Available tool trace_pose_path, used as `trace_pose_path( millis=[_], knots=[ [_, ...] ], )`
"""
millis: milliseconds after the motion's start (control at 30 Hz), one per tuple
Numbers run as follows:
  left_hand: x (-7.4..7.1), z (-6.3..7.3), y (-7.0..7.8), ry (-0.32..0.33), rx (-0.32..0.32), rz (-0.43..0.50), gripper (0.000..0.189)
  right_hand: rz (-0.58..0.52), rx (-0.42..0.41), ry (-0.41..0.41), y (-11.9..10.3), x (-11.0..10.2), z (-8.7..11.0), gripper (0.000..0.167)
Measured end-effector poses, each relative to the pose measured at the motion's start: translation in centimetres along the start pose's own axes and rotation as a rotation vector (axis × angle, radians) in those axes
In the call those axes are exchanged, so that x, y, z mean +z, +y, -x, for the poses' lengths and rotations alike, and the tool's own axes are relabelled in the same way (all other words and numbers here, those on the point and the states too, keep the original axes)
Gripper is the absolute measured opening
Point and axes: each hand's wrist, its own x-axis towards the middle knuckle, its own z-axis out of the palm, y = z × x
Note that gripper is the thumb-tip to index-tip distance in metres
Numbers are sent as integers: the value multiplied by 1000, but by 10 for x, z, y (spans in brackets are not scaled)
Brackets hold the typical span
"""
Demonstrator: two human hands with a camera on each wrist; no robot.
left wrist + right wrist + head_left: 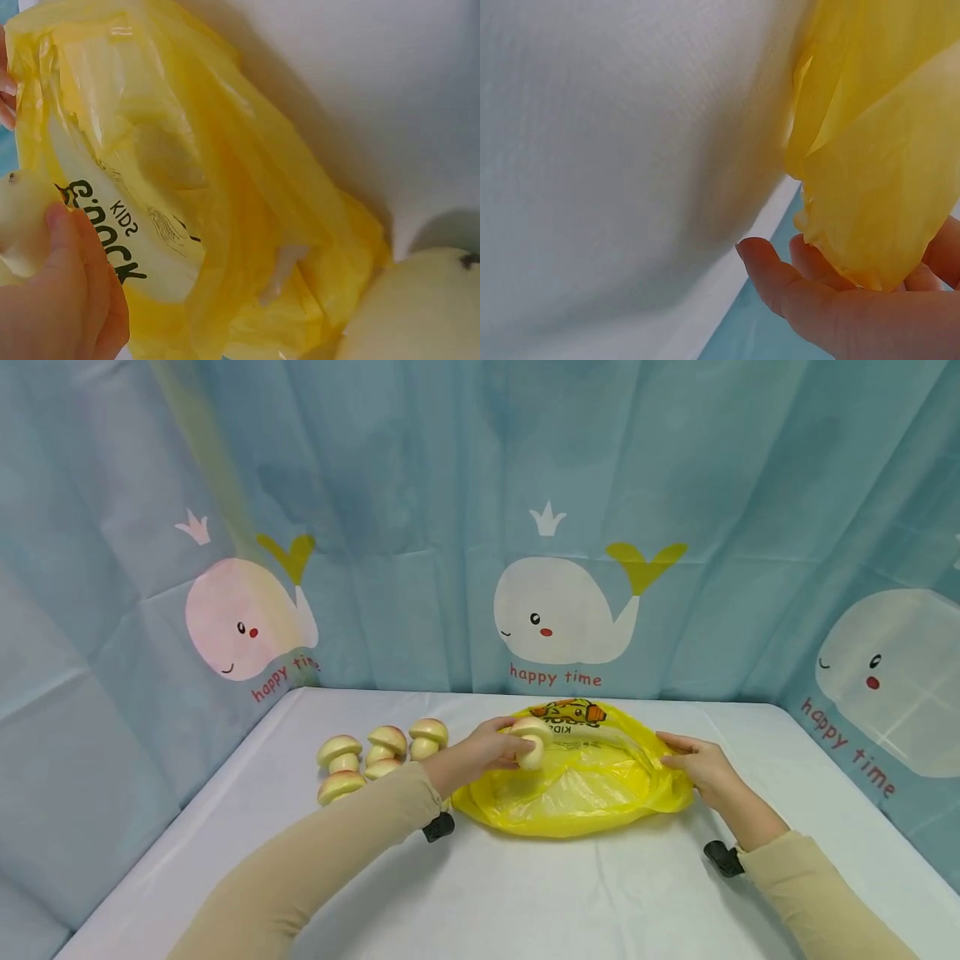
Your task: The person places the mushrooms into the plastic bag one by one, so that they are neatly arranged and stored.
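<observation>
My left hand (489,748) grips a toy mushroom (532,757) with a pale stem and reddish-cream cap, over the mouth of a yellow plastic bag (577,822). In the left wrist view, the held mushroom (22,225) shows at the left edge, beside the bag's printed side. The bag lies spread on the table, its mouth facing me and dark lettering inside. At its right rim, my right hand (701,767) holds the plastic between thumb and fingers. The right wrist view shows the bag's edge (877,195) hanging down among those fingers.
Several more toy mushrooms (386,743) stand in a group on the white table (540,893), left of the bag and partly behind my left forearm. A light-blue curtain (420,527) with whale prints hangs around the table's back and sides.
</observation>
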Motion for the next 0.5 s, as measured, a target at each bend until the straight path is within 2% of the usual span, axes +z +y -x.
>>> trace_pose_path(
  millis=[267, 500],
  knots=[
    [12, -14, 0, -11, -19, 35, 63, -18, -2, -3, -1, 1, 1, 58],
    [24, -25, 1, -47, -9, 23, 69, -13, -10, 1, 0, 1, -1, 58]
  ],
)
